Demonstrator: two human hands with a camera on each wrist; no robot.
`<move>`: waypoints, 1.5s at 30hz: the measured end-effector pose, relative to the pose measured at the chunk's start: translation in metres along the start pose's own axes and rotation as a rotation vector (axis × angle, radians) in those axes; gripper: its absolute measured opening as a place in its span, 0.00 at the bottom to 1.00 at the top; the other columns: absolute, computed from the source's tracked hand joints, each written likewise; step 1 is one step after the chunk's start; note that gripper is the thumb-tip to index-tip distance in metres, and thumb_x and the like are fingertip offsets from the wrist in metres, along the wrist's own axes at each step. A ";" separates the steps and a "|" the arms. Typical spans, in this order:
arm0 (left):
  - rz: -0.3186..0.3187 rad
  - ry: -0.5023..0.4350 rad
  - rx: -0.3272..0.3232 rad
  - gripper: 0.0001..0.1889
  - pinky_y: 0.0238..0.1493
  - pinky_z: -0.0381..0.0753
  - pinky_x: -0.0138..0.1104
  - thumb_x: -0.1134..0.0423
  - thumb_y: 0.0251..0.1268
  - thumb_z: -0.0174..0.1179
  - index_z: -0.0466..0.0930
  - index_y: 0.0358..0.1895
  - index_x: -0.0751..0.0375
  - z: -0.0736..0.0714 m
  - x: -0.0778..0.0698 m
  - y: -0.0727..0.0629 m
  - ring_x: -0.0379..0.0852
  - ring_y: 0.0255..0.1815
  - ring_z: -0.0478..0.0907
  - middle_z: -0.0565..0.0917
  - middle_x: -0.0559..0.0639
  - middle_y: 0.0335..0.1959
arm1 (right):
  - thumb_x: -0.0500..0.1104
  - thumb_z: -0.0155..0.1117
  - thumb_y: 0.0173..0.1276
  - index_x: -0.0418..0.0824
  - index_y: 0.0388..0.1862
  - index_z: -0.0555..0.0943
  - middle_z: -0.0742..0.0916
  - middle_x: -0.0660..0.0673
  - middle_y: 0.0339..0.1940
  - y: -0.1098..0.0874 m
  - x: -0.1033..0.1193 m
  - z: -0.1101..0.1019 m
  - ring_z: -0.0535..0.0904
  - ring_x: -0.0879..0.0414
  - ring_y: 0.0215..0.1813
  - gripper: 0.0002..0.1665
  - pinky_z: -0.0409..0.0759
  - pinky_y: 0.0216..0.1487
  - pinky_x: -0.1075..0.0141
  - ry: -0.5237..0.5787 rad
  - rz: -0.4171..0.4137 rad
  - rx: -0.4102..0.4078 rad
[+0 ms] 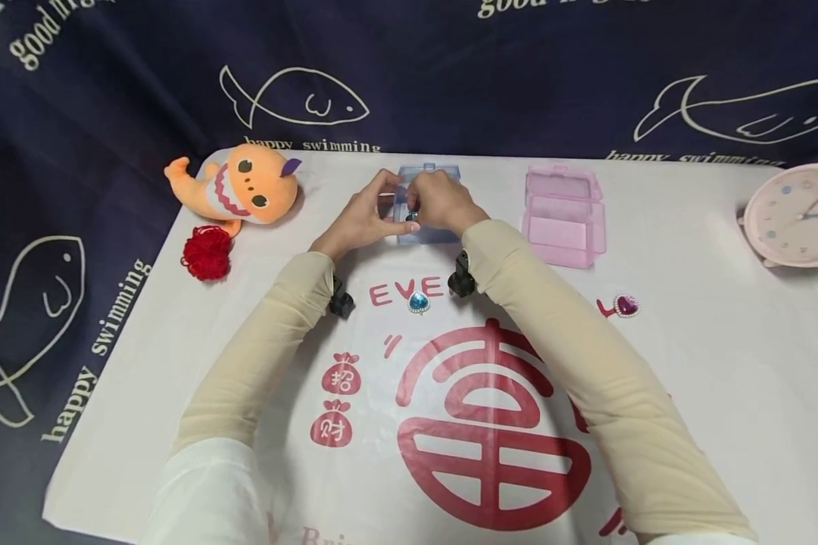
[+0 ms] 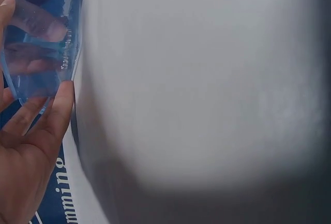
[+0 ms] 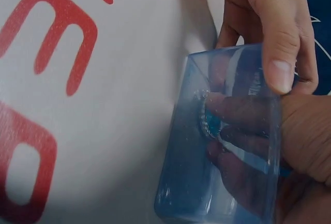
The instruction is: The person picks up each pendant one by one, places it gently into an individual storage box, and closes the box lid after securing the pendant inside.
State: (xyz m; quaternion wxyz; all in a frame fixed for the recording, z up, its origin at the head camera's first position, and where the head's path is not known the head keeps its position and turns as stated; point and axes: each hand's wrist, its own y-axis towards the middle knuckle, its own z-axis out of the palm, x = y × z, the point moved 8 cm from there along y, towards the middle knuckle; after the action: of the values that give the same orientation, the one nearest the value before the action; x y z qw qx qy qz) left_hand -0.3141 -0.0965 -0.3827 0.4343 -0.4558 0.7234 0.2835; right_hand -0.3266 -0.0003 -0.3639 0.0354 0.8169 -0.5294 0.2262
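A translucent blue box (image 1: 439,236) with its lid raised stands at the far edge of the table. My left hand (image 1: 360,217) grips its left side, thumb (image 3: 282,74) along the rim and fingers spread on the outer wall. My right hand (image 1: 444,200) reaches into the box from above. Through the clear wall, in the right wrist view, its fingertips pinch a blue gem (image 3: 211,123) edged with small pearly beads, close to the bottom. A second blue gem, heart-shaped (image 1: 419,303), lies on the table in front of the box.
To the right stands an open pink box (image 1: 566,246), with a magenta heart gem (image 1: 627,306) nearer me. A round pink clock (image 1: 797,216) is at the far right. An orange plush toy (image 1: 262,185) and a red yarn pompom (image 1: 207,253) sit at the left on the white tablecloth (image 1: 279,484).
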 end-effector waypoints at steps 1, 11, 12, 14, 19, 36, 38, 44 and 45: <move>0.000 -0.003 -0.002 0.36 0.64 0.73 0.48 0.67 0.51 0.72 0.62 0.62 0.66 0.000 0.001 0.000 0.60 0.68 0.70 0.71 0.64 0.65 | 0.36 0.70 0.57 0.38 0.41 0.84 0.87 0.43 0.42 -0.001 0.001 0.000 0.79 0.50 0.45 0.12 0.80 0.49 0.56 0.009 -0.015 0.003; -0.020 0.021 -0.024 0.36 0.59 0.79 0.44 0.62 0.50 0.74 0.62 0.60 0.61 0.000 0.013 -0.005 0.56 0.66 0.73 0.73 0.59 0.64 | 0.33 0.62 0.60 0.33 0.43 0.83 0.88 0.38 0.45 -0.043 0.007 -0.027 0.85 0.45 0.45 0.12 0.82 0.49 0.57 0.191 -0.189 -0.225; -0.021 0.007 -0.020 0.36 0.59 0.78 0.45 0.63 0.50 0.74 0.62 0.60 0.62 0.000 0.013 -0.005 0.56 0.66 0.73 0.72 0.60 0.64 | 0.33 0.62 0.60 0.33 0.43 0.84 0.88 0.39 0.44 -0.050 0.008 -0.027 0.85 0.46 0.44 0.11 0.82 0.48 0.58 0.200 -0.203 -0.243; -0.024 -0.017 -0.015 0.37 0.60 0.78 0.46 0.63 0.50 0.74 0.62 0.60 0.63 0.002 0.015 -0.005 0.56 0.66 0.72 0.71 0.61 0.65 | 0.33 0.62 0.61 0.34 0.42 0.84 0.88 0.39 0.43 -0.065 0.011 -0.027 0.85 0.46 0.44 0.11 0.81 0.48 0.58 0.207 -0.231 -0.271; -0.019 -0.037 -0.014 0.36 0.58 0.79 0.46 0.65 0.50 0.74 0.62 0.61 0.63 0.002 0.013 -0.004 0.56 0.67 0.72 0.71 0.60 0.65 | 0.34 0.66 0.60 0.35 0.40 0.84 0.89 0.40 0.41 -0.100 0.022 -0.016 0.85 0.47 0.43 0.09 0.82 0.48 0.57 0.249 -0.318 -0.285; -0.044 0.005 -0.015 0.39 0.60 0.78 0.47 0.63 0.50 0.74 0.61 0.63 0.61 -0.001 0.008 -0.002 0.56 0.68 0.70 0.70 0.59 0.66 | 0.38 0.74 0.57 0.39 0.45 0.84 0.84 0.42 0.51 -0.133 0.029 0.053 0.79 0.49 0.56 0.16 0.75 0.61 0.53 0.278 -0.392 -0.076; -0.052 -0.003 -0.007 0.39 0.61 0.77 0.48 0.65 0.51 0.74 0.60 0.64 0.63 -0.001 0.004 -0.003 0.58 0.69 0.69 0.69 0.62 0.67 | 0.38 0.73 0.58 0.39 0.45 0.84 0.84 0.41 0.50 -0.133 0.028 0.055 0.79 0.48 0.56 0.15 0.75 0.62 0.52 0.270 -0.386 -0.076; -0.042 0.010 -0.007 0.38 0.60 0.78 0.45 0.64 0.51 0.74 0.61 0.63 0.63 -0.001 0.000 -0.002 0.57 0.69 0.70 0.70 0.62 0.66 | 0.39 0.71 0.61 0.38 0.45 0.85 0.86 0.42 0.45 -0.134 0.027 0.057 0.80 0.49 0.51 0.12 0.78 0.57 0.54 0.228 -0.383 -0.090; -0.037 0.015 -0.011 0.38 0.59 0.79 0.44 0.63 0.50 0.74 0.61 0.62 0.62 -0.001 0.004 -0.001 0.56 0.68 0.70 0.70 0.60 0.66 | 0.39 0.70 0.61 0.38 0.45 0.85 0.86 0.42 0.44 -0.134 0.028 0.057 0.80 0.49 0.51 0.12 0.78 0.57 0.54 0.225 -0.384 -0.089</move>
State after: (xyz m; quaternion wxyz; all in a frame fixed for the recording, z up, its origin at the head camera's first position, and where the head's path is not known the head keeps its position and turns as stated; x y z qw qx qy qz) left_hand -0.3148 -0.0996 -0.3859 0.4315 -0.4736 0.7165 0.2761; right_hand -0.1807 0.0177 -0.3792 0.1726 0.8700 -0.3664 0.2813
